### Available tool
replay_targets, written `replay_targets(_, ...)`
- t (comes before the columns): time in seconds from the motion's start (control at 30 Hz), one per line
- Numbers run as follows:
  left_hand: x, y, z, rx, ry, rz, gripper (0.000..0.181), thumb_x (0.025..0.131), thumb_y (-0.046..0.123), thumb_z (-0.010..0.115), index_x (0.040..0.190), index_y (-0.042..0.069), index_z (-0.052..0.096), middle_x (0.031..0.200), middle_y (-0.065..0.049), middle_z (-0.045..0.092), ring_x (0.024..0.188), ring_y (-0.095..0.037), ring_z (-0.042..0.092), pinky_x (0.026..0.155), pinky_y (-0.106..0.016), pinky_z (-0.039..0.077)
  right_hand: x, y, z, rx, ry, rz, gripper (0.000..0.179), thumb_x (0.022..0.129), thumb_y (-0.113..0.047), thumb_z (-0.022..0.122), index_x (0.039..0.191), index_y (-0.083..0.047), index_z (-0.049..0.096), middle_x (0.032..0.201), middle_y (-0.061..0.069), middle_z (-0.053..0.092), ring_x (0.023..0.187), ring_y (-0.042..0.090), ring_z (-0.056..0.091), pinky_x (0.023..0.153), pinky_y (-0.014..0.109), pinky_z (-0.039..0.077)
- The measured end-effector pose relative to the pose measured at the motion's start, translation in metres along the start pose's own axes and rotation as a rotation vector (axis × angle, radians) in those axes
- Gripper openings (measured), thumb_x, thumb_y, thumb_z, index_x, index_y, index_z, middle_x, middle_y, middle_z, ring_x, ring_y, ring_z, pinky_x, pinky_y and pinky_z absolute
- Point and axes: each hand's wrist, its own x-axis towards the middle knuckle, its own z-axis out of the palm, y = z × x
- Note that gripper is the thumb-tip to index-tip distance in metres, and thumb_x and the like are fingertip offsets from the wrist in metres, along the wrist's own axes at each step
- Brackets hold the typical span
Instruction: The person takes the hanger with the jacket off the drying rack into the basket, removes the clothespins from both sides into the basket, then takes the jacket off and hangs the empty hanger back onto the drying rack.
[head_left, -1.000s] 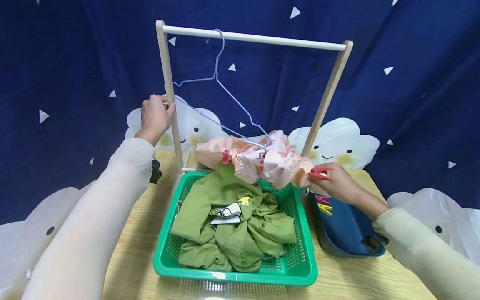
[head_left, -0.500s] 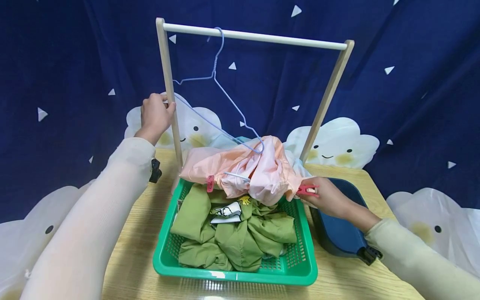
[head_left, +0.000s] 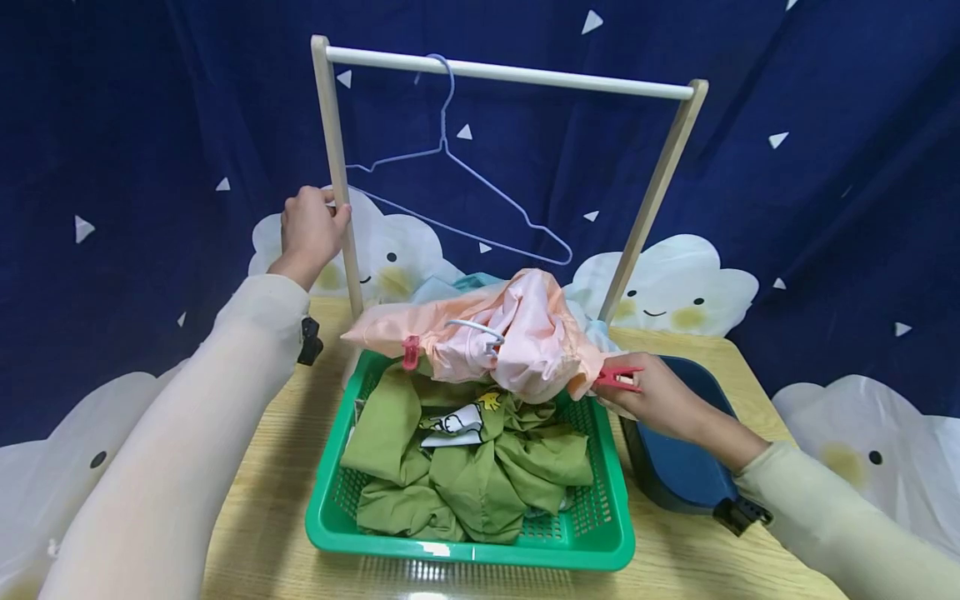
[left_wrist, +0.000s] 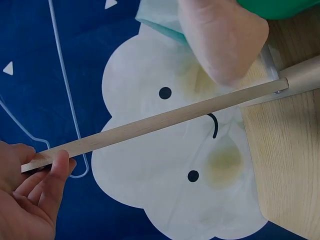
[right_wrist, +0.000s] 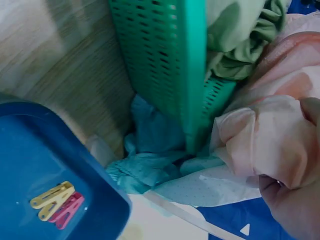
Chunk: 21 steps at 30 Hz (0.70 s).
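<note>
My left hand [head_left: 313,229] grips the rack's left wooden post [head_left: 334,133]; in the left wrist view its fingers [left_wrist: 60,167] and thumb go round it. My right hand [head_left: 660,396] pinches the right end of a pale pink, thin, crumpled garment [head_left: 540,342], beside a red clothespin [head_left: 619,378]. A second red clothespin [head_left: 410,352] is clipped at the garment's left part. A white hanger hook [head_left: 476,328] sticks out of its middle. The garment lies across the back of a green basket [head_left: 472,554]. A bare blue wire hanger [head_left: 444,146] hangs on the rack's bar [head_left: 555,77], above and apart from the garment.
Inside the basket lies a crumpled green garment [head_left: 472,492] with a cartoon print. On the right stands a dark blue bin [head_left: 678,467], holding yellow and pink clothespins [right_wrist: 57,202]. Teal cloth [right_wrist: 150,165] lies behind the basket.
My right hand has come down and left with the pink garment, which now sits lower, nearer the basket. The blue hanger's right end has swung up and right, off the garment. My left hand stays put.
</note>
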Motion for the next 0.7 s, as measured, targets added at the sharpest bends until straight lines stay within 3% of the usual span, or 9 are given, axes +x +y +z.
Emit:
replay_targets(0.3,0.000,0.002,-0.003,-0.020,-0.040,-0.028,0.041,0.105,0.023,0.051,0.138,0.001,0.060,0.132,-0.024,0.065,0.120,-0.038,0.066,0.100,-0.047,0.054,-0.004,-0.014,-0.011,-0.008,-0.007,-0.067,0.013,0.097,-0.010,0.067,0.105,-0.014,0.077,0.083,0.001,0.074,0.067,-0.002,0.057,0.058,0.022,0.051)
replay_targets(0.5,0.000,0.003,-0.004,-0.015,-0.048,-0.034,0.042,0.106,0.024,0.050,0.138,0.000,0.060,0.130,-0.025,0.066,0.114,-0.037,0.068,0.094,-0.045,0.056,-0.006,-0.010,-0.019,0.007,0.027,-0.118,0.017,0.094,-0.005,0.068,0.109,-0.010,0.076,0.096,-0.008,0.076,0.080,-0.002,0.064,0.069,0.021,0.056)
replay_targets(0.7,0.000,0.004,-0.007,-0.001,-0.073,-0.033,0.043,0.106,0.025,0.049,0.140,-0.001,0.058,0.126,-0.026,0.068,0.108,-0.036,0.069,0.086,-0.041,0.057,-0.008,-0.007,-0.023,0.064,0.029,-0.158,0.019,0.093,0.000,0.068,0.107,-0.009,0.076,0.096,-0.016,0.074,0.082,0.000,0.066,0.073,0.020,0.056)
